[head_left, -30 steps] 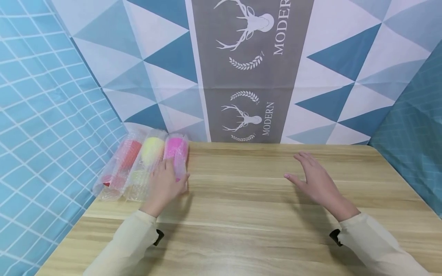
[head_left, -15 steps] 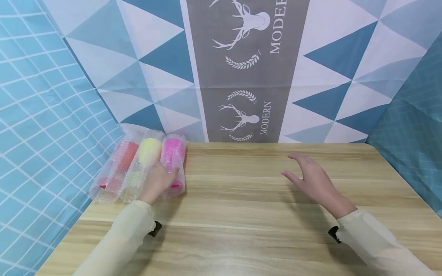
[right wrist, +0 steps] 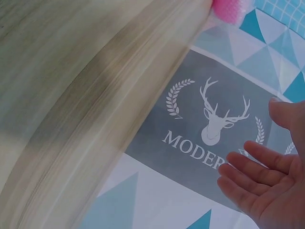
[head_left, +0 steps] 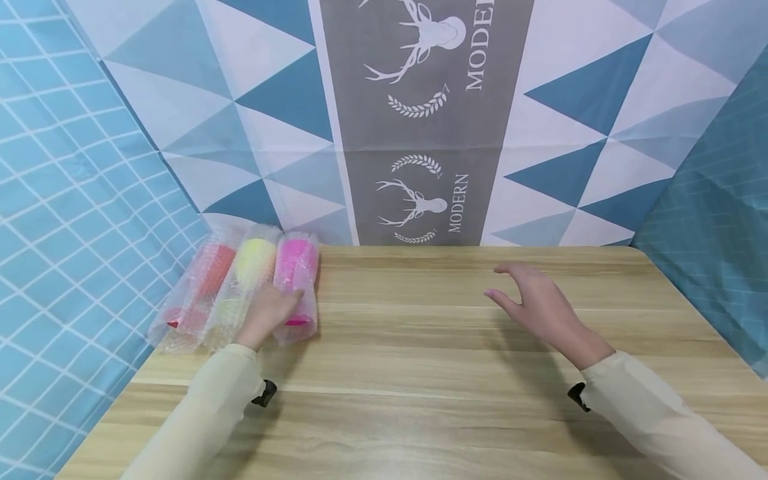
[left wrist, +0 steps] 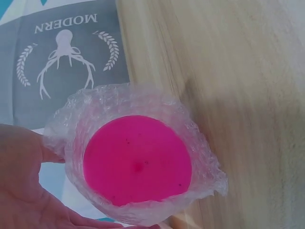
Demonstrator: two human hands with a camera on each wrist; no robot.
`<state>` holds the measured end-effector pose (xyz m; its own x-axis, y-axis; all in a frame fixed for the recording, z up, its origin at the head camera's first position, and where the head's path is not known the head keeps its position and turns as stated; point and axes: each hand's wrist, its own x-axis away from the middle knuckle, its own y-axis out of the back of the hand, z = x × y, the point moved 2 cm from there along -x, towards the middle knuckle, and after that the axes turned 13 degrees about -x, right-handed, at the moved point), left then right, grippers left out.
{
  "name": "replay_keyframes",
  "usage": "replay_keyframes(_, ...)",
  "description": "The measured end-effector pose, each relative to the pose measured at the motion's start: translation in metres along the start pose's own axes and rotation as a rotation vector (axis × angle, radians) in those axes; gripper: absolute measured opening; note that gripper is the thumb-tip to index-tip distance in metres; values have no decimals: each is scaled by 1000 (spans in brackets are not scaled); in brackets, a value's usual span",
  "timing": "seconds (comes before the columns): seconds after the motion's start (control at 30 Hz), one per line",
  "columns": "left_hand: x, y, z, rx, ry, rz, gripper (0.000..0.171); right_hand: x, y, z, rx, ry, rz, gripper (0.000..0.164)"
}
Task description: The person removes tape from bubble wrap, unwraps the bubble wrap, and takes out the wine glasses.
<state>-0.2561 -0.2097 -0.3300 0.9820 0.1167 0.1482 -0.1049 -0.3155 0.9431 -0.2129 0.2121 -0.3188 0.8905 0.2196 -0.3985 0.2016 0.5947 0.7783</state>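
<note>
Three cylinders in bubble wrap lie side by side at the table's back left in the head view: a red one [head_left: 215, 270], a yellow one [head_left: 253, 260] and a pink one [head_left: 297, 261]. My left hand [head_left: 265, 312] grips the pink cylinder, its thumb across the top and its fingers down on the side toward the yellow one. In the left wrist view the round pink end [left wrist: 138, 160] faces the camera inside its wrap. My right hand [head_left: 543, 307] hovers above the table on the right, thumb and fingers spread apart, holding nothing.
The wooden table [head_left: 408, 373] runs back to a patterned wall sheet [head_left: 414, 133] with deer heads. A blue checked sheet [head_left: 66, 220] borders the left side, close to the red cylinder. A teal sheet [head_left: 714, 233] hangs at the right.
My left hand has closed around the pink cylinder, its thumb moving onto the top. The right hand's fingers have bent slightly. The whole head view has shifted a little.
</note>
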Motion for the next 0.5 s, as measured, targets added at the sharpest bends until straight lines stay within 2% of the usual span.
replay_keyframes(0.17, 3, 1, 2, 40, -9, 8, 79, -1, -2, 3, 6, -3, 4, 45)
replay_keyframes(0.4, 5, 4, 2, 38, -45, 62, 62, -1, -2, 7, 9, 1, 17, 42)
replay_keyframes(0.5, 6, 3, 2, 96, -47, 109, 60, -1, -2, 9, 6, 4, 12, 41)
